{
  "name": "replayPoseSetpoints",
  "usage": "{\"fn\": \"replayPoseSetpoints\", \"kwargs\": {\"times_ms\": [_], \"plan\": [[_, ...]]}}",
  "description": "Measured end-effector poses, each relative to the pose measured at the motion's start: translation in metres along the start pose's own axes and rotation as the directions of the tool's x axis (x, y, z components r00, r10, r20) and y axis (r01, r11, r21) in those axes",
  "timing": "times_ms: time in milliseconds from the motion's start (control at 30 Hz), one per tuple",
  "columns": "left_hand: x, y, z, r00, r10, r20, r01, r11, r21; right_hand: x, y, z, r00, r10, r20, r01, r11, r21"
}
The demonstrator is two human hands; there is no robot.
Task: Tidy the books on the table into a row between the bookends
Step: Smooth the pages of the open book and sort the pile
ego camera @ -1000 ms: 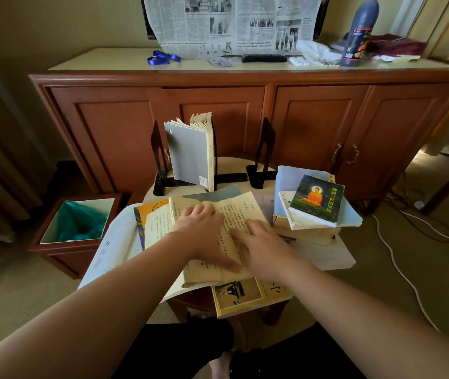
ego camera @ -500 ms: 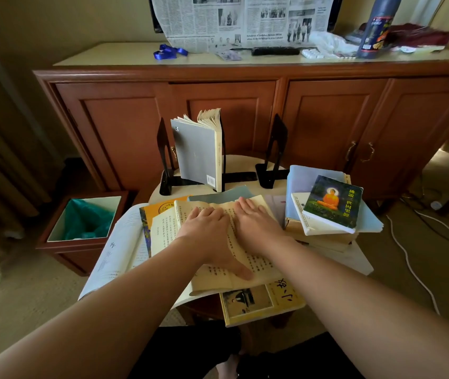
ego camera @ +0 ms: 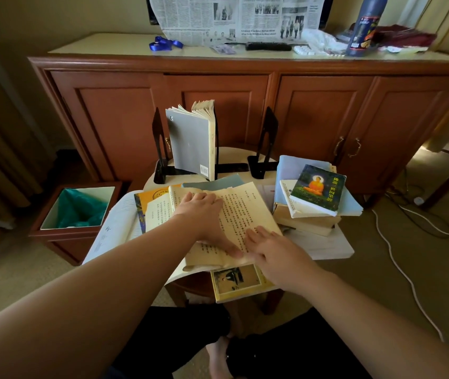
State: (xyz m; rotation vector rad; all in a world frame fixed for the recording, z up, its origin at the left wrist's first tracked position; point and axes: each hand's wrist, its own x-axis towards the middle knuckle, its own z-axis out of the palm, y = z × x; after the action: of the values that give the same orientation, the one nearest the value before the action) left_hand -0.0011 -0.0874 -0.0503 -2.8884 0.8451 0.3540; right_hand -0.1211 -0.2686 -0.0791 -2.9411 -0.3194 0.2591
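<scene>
An open book with yellowed pages (ego camera: 245, 212) lies on top of other books in the middle of the small round table (ego camera: 234, 154). My left hand (ego camera: 204, 217) presses flat on its left page, fingers apart. My right hand (ego camera: 275, 253) rests on the page's near right corner. Behind them a grey book (ego camera: 190, 143) stands upright between the left bookend (ego camera: 159, 149) and the right bookend (ego camera: 268, 138), both black. A stack of books (ego camera: 310, 220) topped by a green-covered book (ego camera: 319, 187) sits at the right. A yellow book (ego camera: 234, 283) sticks out under the near edge.
An orange book (ego camera: 155, 194) and a large white open book (ego camera: 113, 231) lie at the left, overhanging the table. A wooden bin with a green liner (ego camera: 78, 209) stands on the floor at the left. A wooden cabinet (ego camera: 313, 113) is right behind. A white cable (ego camera: 398, 269) crosses the floor.
My right hand slid from the far part of the open page back to its near right corner. My left hand stayed pressed on the left page.
</scene>
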Motion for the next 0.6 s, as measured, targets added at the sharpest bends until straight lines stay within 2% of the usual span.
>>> {"fn": "replayPoseSetpoints", "kwargs": {"times_ms": [167,333,600], "plan": [[0.001,0.001,0.001,1.0,0.001,-0.011,-0.001,1.0,0.013,0.02,-0.001,-0.003,0.998,-0.068,0.018,0.069,0.995,-0.072],[0.003,0.0,0.003,1.0,0.008,-0.017,-0.007,0.999,0.033,0.079,-0.001,-0.005,0.999,0.01,-0.039,-0.007,0.997,0.078],[0.008,-0.003,0.009,0.999,0.013,-0.04,-0.013,1.0,0.006,0.145,0.002,-0.008,0.994,0.111,-0.01,-0.111,0.993,0.034]]}}
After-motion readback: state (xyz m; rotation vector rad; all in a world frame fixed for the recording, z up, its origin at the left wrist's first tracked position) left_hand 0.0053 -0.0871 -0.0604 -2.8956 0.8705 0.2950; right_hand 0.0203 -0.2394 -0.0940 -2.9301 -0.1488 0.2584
